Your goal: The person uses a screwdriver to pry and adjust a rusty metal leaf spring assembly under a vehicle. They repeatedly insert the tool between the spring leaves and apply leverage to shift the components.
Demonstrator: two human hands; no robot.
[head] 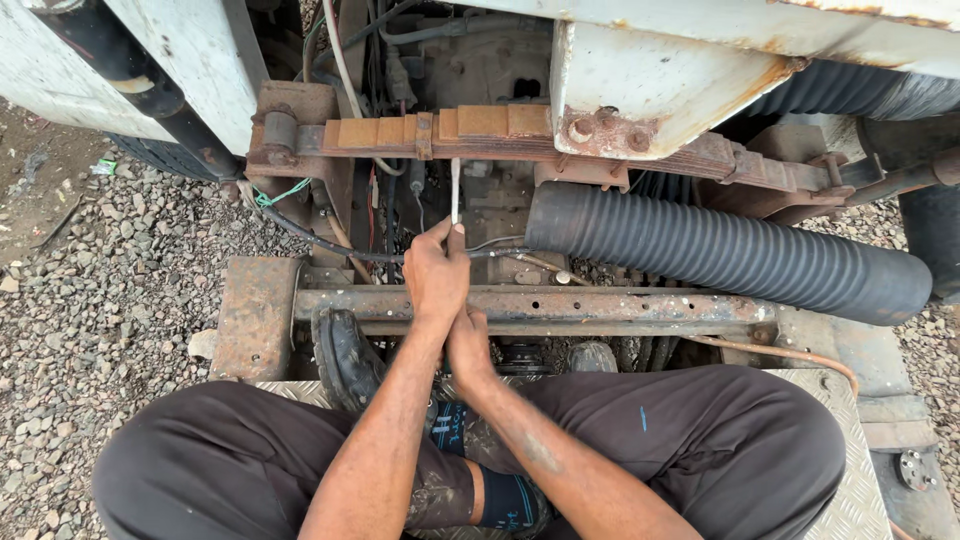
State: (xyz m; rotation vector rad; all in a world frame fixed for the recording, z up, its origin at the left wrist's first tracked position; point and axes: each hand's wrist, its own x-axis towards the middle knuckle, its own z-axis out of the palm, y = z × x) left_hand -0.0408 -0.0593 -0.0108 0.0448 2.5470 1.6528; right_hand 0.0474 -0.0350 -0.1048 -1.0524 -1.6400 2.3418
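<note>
My left hand [436, 272] is raised in front of a rusty vehicle underside and pinches a thin white rod-like tool [455, 190] that points up toward the rusty leaf spring [470, 128]. My right hand [467, 345] rests against the left wrist, just below it, over a rusty crossbar [600, 305]. Whether the right hand grips anything is hidden. Black cables [330, 243] run behind the left hand.
A thick black ribbed hose [730, 252] lies to the right. White rusted body panels [660, 80] hang above. I sit cross-legged in dark trousers on a checker plate [860, 490]. Gravel [100, 300] covers the ground at left. A black shoe [345, 355] sits by the crossbar.
</note>
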